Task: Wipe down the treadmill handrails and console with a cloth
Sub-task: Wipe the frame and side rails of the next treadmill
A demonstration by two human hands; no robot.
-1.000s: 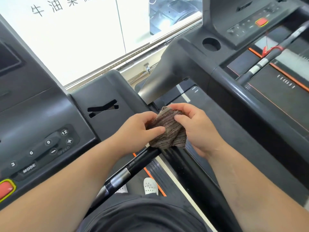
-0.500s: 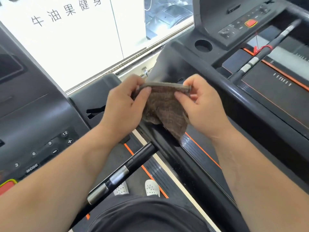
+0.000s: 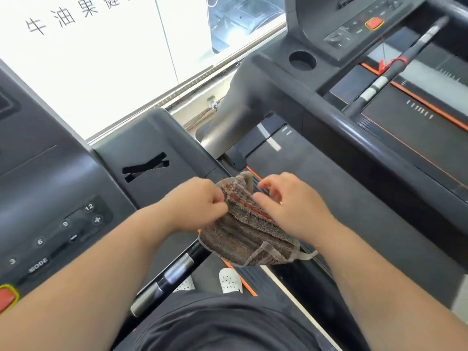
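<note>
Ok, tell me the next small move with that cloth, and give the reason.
Probably lower the cloth onto the handrail and wrap it round. The left hand and the right hand both grip the cloth, which hangs bunched over the handrail's upper end, so it looks ready for wiping. Whether it already touches the handrail cannot be told.
</note>
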